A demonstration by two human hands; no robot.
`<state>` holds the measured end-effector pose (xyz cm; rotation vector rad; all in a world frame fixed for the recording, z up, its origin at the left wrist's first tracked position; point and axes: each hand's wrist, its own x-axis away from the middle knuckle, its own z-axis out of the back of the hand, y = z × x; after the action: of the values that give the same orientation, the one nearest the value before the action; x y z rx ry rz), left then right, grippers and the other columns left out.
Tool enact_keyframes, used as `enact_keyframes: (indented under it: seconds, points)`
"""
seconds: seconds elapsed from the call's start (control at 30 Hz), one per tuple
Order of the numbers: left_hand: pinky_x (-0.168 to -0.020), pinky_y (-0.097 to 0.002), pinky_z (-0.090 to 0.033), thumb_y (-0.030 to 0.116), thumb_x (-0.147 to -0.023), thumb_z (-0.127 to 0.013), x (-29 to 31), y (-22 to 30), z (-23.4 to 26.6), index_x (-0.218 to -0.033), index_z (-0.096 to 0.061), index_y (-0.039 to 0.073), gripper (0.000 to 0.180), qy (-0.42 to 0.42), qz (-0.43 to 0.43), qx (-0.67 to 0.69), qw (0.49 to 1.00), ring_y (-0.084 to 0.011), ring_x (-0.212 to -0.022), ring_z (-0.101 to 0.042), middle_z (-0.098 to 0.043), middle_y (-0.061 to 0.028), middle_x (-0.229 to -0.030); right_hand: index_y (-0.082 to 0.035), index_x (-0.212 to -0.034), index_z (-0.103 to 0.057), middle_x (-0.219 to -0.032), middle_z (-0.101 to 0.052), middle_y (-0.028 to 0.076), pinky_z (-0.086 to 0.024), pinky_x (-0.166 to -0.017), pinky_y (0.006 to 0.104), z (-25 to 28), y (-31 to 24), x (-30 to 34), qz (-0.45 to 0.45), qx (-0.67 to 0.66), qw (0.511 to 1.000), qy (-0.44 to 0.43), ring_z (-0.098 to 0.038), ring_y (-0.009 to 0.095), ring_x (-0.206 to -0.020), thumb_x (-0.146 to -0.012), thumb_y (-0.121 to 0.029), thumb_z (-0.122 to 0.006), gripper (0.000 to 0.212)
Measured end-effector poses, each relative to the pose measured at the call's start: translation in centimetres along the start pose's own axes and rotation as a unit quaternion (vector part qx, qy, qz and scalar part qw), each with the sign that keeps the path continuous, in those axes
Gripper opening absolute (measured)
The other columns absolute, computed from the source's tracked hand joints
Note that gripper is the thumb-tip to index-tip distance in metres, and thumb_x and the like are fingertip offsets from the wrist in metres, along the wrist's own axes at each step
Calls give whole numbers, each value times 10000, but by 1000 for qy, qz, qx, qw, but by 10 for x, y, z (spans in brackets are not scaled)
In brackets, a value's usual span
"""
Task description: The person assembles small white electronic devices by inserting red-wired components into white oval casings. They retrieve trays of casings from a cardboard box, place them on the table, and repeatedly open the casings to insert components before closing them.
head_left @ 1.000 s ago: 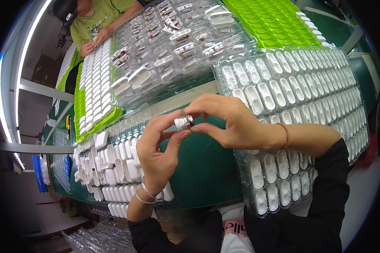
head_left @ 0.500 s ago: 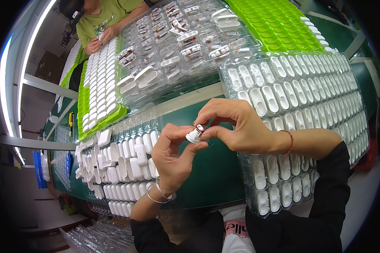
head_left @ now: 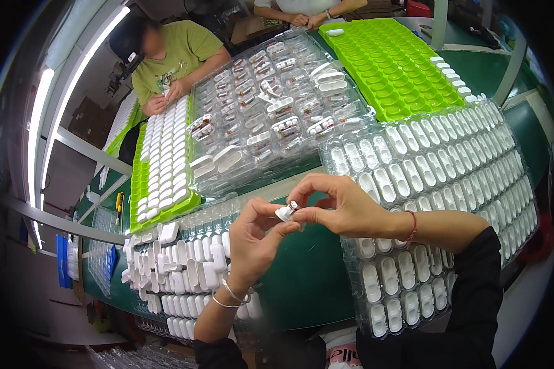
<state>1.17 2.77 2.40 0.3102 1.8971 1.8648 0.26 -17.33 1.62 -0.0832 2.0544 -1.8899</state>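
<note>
My left hand (head_left: 255,243) pinches a small white plastic part with a round rim (head_left: 284,214) between thumb and fingertips. At its upper end sits a small dark-red and white piece (head_left: 293,206). The thumb and index finger of my right hand (head_left: 345,206) close on that end, so both hands meet at the part above the green table. My fingers partly cover it, and its exact kind is too small to tell. To the left of my left hand lie white oblong cases (head_left: 194,273), some piled loosely; by my right forearm stands a clear tray (head_left: 381,332) of open white shells.
Ahead is a large clear tray (head_left: 237,163) with small red and white parts. Lime-green trays stand left (head_left: 140,178) and back right (head_left: 381,67), the left one filled with white pieces. A person in a green shirt (head_left: 191,49) works at the far left; another person's hands (head_left: 308,20) rest behind.
The view has tilted up, showing more of the far side and a second person's hands. My hands stay together on the small white part, which has turned slightly.
</note>
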Motion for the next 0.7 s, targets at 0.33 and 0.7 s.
enact_keyframes:
  seconds: [0.33, 0.7]
  points:
    - [-854, -311, -549, -83, -821, -703, 7, -1, -5, -1049, -558, -5, 282, 6, -31, -33, 999, -161, -925, -647, -590, -77, -987, 2, -887, -608, -851, -603, 73, -542, -686, 293, -4, 0, 4, 109, 69, 991, 21, -620, 146, -791, -810, -23, -710, 130]
    - [-855, -301, -545, -77, -821, -705, -2, -4, 3, -1026, -532, -3, 277, -72, -6, 24, 997, -165, -936, -635, -584, -86, -994, 12, -842, -550, -793, -603, 102, -510, -591, 285, 2, 5, 2, 78, 45, 996, -14, -638, 159, -713, -796, -19, -724, 182]
